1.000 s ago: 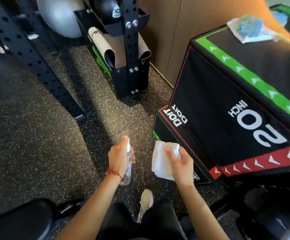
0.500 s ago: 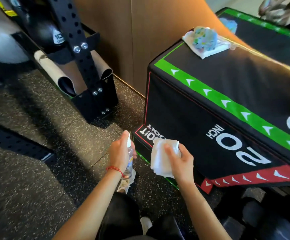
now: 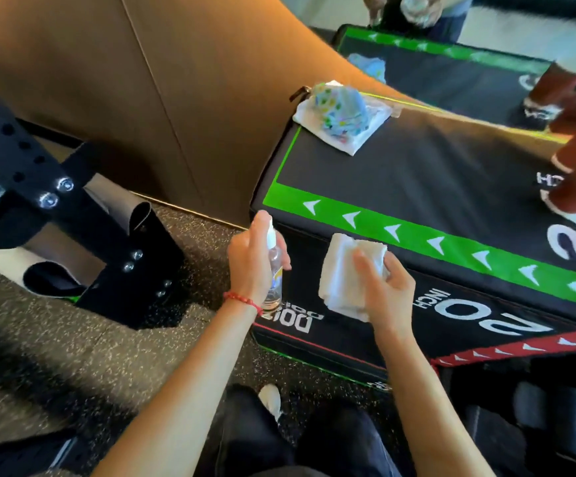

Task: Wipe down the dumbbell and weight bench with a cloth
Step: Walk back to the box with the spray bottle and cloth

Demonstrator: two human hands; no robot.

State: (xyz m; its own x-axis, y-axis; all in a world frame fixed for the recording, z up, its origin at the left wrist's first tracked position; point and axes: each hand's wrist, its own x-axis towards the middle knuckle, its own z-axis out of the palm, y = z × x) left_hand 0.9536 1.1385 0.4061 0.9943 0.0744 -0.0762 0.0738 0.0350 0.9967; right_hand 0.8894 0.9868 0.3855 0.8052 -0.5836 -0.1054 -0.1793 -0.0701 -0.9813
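My left hand [image 3: 250, 258] grips a small clear spray bottle [image 3: 274, 270] with a white nozzle, held upright and pointed toward the cloth. My right hand [image 3: 384, 292] holds a folded white cloth [image 3: 343, 273] just to the right of the bottle, fingers curled around its edge. Both hands hover in front of the side of a black padded box. No dumbbell or weight bench is plainly visible; dark padded shapes at the bottom right are blurred.
The black plyo box [image 3: 417, 187] with green arrow stripe and "20 INCH" print stands ahead right. A patterned cloth bundle on a white cloth [image 3: 343, 115] lies on its top. A black rack [image 3: 83, 228] stands left on speckled rubber floor. Another person stands at far right [image 3: 575, 146].
My view has swung up and right, bringing the box top and the other person into sight. Both hands keep their hold on bottle and cloth, staying close together.
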